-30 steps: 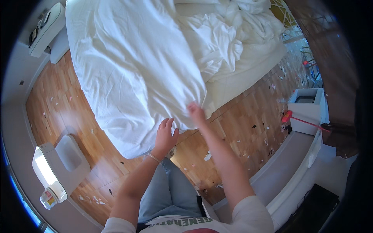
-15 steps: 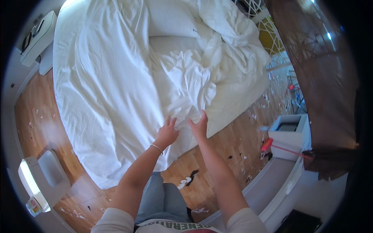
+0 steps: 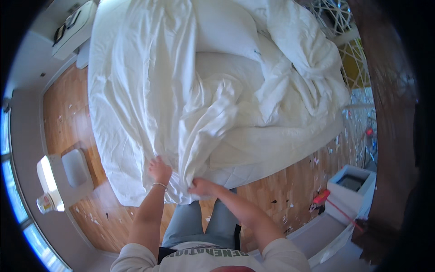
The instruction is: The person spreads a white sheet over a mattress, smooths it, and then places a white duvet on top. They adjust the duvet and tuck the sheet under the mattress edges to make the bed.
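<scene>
A rumpled white sheet [image 3: 136, 95] covers the left part of the bed, and its loose folds reach down to the near edge. My left hand [image 3: 160, 171], with a thin bracelet at the wrist, rests on these folds with its fingers apart. Just right of it and nearer to my body, my right hand [image 3: 203, 187] is closed on a bunch of the sheet at the mattress edge. The fingertips of the right hand are hidden in the cloth. To the right of the folds the pale mattress [image 3: 263, 147] is bare.
A white pillow [image 3: 226, 29] and a heaped duvet [image 3: 303, 50] lie at the far end. A white nightstand [image 3: 72, 27] stands far left, a white stool [image 3: 76, 167] near left. Scraps litter the wood floor [image 3: 276, 199]. At right are an open white box [image 3: 351, 181] and a red-handled tool [image 3: 322, 198].
Both hands have come nearer to my body, and the left one further left. The right hand has closed on the sheet, whose bunched folds are drawn toward me. The view has shifted.
</scene>
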### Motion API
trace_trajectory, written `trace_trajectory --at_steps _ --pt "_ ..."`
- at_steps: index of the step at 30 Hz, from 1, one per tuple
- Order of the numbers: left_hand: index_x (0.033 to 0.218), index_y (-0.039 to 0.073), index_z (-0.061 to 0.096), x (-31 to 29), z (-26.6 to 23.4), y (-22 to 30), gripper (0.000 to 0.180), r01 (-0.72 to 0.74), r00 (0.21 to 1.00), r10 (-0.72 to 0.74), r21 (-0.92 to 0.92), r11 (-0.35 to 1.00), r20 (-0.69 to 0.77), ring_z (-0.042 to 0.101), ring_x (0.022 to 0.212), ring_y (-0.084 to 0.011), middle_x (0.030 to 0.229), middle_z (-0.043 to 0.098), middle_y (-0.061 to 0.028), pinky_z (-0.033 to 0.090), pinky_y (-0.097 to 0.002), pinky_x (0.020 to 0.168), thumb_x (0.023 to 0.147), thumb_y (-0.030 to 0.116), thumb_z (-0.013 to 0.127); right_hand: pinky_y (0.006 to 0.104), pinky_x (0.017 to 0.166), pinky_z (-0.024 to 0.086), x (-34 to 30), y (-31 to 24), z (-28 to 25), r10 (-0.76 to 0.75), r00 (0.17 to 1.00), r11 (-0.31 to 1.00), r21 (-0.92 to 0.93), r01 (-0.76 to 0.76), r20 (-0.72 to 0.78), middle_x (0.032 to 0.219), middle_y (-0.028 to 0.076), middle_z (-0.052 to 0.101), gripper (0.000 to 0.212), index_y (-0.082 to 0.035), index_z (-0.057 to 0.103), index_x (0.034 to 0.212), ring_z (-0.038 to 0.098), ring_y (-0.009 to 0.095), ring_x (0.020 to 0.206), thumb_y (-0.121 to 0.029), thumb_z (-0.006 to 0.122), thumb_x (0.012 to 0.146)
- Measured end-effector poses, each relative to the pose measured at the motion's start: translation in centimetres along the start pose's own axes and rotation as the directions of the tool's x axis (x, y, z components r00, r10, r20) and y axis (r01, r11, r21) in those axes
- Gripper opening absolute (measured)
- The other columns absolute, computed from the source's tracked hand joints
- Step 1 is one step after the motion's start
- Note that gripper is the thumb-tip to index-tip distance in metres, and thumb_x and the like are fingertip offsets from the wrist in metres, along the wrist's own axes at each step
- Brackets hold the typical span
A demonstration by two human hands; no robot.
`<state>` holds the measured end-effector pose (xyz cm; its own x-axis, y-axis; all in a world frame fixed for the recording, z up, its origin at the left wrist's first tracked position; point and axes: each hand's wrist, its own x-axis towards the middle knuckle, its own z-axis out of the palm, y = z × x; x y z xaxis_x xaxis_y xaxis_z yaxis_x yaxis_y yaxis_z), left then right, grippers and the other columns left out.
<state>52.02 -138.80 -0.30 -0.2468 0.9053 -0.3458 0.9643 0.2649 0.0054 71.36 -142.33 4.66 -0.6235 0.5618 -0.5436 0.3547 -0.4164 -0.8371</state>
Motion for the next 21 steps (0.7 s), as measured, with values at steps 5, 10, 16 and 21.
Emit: trace_trajectory --at_steps 5,10,16,21 --pt "0.114 0.003 0.046 -4.0 -0.5 9.3 0.05 -0.392 0.891 0.42 -0.762 0.515 -0.175 0.05 0.104 -0.034 0.111 0.052 -0.0189 0.04 -0.0381 0.088 0.071 0.02 0.065 0.0319 0.078 0.046 -3.9 3.7 -7.4 0.186 0.967 0.571 0.82 0.04 -0.176 0.101 0.008 0.059 0.038 -0.004 0.055 0.109 0.057 0.019 0.091 -0.012 0.059 0.072" --pt "0.11 0.002 0.053 -7.2 -5.9 18.2 0.048 -0.076 0.775 0.632 -0.991 0.113 0.012 0.052 0.102 -0.0243 0.107 0.056 -0.0133 0.042 -0.0334 0.087 0.073 0.03 0.066 0.0325 0.079 0.045 -11.9 -9.4 -14.3 0.112 0.984 0.899 0.407 -0.159 0.136 0.094 0.008 0.062 0.038 -0.001 0.057 0.105 0.057 0.019 0.087 -0.01 0.063 0.069" --pt "0.111 0.002 0.053 -12.1 -11.7 18.4 0.047 0.28 0.788 0.597 -0.951 -0.134 0.148 0.052 0.101 -0.0233 0.107 0.056 -0.013 0.042 -0.0329 0.086 0.074 0.03 0.064 0.038 0.096 0.032 -13.8 -6.2 -18.1 -0.639 0.571 -0.365 -0.856 0.366 0.516 0.121 0.013 0.049 0.063 -0.004 0.043 0.124 0.041 0.024 0.117 -0.046 0.053 0.078" --pt "0.111 0.002 0.052 -12.9 -14.7 15.3 0.046 0.387 0.8 0.567 -0.891 -0.236 0.197 0.053 0.1 -0.0225 0.106 0.056 -0.0127 0.042 -0.0324 0.085 0.076 0.03 0.062 0.0403 0.09 0.039 -10.7 -7.8 -19.0 -0.088 0.904 -0.529 0.749 -0.399 0.419 0.118 0.011 0.052 0.061 -0.008 0.043 0.124 0.047 0.026 0.112 -0.052 0.046 0.082"
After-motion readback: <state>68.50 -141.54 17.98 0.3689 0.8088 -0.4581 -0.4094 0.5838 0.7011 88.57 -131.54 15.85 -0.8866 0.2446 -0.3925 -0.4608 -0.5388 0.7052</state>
